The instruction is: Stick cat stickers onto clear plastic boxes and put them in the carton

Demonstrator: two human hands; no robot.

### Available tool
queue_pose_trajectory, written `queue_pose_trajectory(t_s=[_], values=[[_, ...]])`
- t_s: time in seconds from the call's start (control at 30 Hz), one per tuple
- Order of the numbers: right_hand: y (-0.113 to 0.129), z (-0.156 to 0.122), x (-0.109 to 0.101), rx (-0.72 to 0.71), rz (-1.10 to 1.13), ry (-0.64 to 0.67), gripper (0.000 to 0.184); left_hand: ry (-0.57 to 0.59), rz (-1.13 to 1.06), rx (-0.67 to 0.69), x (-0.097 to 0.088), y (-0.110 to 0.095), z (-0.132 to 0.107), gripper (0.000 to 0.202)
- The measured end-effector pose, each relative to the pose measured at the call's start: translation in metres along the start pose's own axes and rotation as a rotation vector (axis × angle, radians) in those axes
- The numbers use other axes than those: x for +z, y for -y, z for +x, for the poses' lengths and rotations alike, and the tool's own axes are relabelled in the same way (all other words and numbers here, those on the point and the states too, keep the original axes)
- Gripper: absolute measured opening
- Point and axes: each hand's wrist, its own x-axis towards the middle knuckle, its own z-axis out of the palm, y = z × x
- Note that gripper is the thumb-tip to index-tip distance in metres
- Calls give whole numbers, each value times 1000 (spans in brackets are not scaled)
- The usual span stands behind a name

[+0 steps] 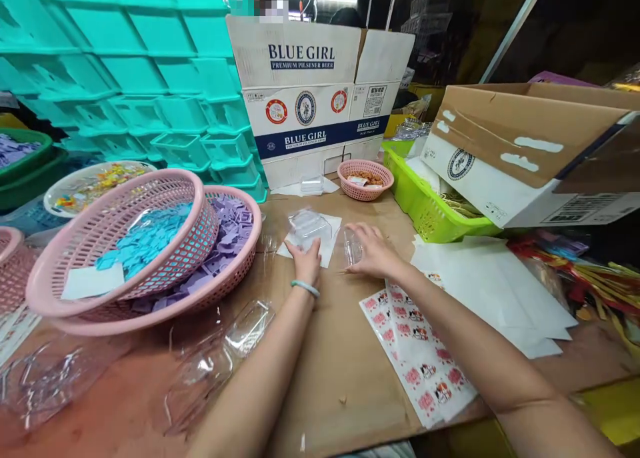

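My left hand (306, 263), with a pale green bangle at the wrist, has its thumb and fingers at the near side of a clear plastic box (313, 225). That box lies over a square white sheet (327, 248) on the table; some of the grip is hidden. To the right, the fingers of my right hand (374, 251) curve around a smaller clear plastic piece (353, 247) just above the cardboard surface. Sticker sheets with red and pink prints (417, 351) lie under my right forearm.
Nested pink baskets (200, 185) with blue and purple pieces stand left. Clear plastic shells (250, 328) lie nearer. A small pink basket (365, 188), a green basket (425, 205) and a white carton (320, 105) stand behind. White sheets (495, 291) lie right, below a tilted carton (510, 151).
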Motion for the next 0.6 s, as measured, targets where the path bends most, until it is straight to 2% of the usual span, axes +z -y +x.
queue_pose_trajectory(t_s=[0.07, 0.13, 0.2, 0.23, 0.27, 0.33, 0.4, 0.47, 0.53, 0.6], values=[[14, -22, -8, -3, 15, -66, 94, -12, -9, -28, -9, -3, -18, 102], [39, -40, -19, -98, 63, -136, 92, 73, -18, -16, -27, -10, -52, 90], [73, -53, -27, -249, 150, -168, 89, 192, -18, 107, -51, -19, -94, 73], [94, -58, -29, -333, 199, -167, 88, 195, -8, 228, -65, -23, -114, 66], [117, -61, -29, -419, 250, -155, 87, 138, -5, 377, -82, -28, -132, 62], [168, -66, -19, -578, 339, -104, 87, -86, 5, 671, -122, -35, -159, 58], [224, -67, 1, -696, 380, -19, 90, -337, 19, 842, -173, -41, -174, 54], [279, -64, 30, -764, 354, 79, 94, -564, 65, 848, -228, -42, -179, 51], [326, -56, 63, -827, 296, 171, 97, -786, 149, 778, -278, -41, -179, 51], [363, -46, 96, -893, 213, 267, 95, -911, 215, 695, -315, -37, -176, 53]])
